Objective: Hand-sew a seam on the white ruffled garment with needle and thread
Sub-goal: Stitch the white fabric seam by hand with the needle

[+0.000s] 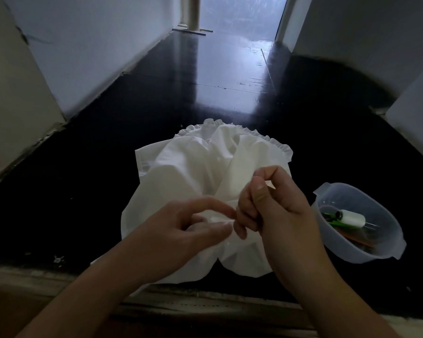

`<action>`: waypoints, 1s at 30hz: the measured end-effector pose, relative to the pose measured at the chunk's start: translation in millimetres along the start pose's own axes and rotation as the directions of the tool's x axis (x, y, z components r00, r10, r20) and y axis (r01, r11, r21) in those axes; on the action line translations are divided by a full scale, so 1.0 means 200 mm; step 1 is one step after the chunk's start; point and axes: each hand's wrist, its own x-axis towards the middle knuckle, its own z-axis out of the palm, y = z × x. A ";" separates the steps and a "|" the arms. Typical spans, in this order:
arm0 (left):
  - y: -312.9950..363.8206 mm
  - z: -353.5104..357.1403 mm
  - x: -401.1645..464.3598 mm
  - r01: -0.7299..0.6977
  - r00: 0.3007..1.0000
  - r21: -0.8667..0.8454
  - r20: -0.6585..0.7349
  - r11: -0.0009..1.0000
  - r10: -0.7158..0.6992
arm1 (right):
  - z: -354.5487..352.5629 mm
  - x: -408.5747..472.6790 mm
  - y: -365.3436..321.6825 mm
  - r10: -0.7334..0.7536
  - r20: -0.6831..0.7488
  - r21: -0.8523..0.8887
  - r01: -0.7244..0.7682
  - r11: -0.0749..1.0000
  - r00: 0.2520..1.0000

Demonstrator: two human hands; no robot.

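The crumpled white cotton garment (193,172), ruffled along its far edge, lies bunched; left hand (181,228) pinches a near fold, right hand (266,208) curls onto it too.

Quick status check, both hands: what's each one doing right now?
Left hand: pinching a fold of the white garment between thumb and fingers.
Right hand: fingers curled, pinching the garment; needle too small to tell.

Matt white cloth garment (193,172), softly creased, frilled at the far edge. Glossy black floor (205,69), scuffed, mirroring light. Translucent smooth plastic bowl (386,245) at right; white thread spool (352,217) inside.
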 end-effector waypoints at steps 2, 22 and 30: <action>0.00 0.00 0.01 -0.018 1.000 0.099 0.025 0.995 0.015 | 0.00 -0.01 0.00 -0.061 0.026 -0.114 0.064 0.991 0.998; 0.02 -0.09 0.00 0.018 0.992 -0.158 -0.123 0.987 -0.038 | -0.23 0.07 0.11 -0.060 0.078 -0.932 0.095 0.350 0.995; 0.01 -0.11 -0.01 -0.006 0.977 -0.270 -0.207 0.963 -0.052 | -0.32 0.11 0.17 0.073 -0.130 -0.968 -0.142 0.205 0.989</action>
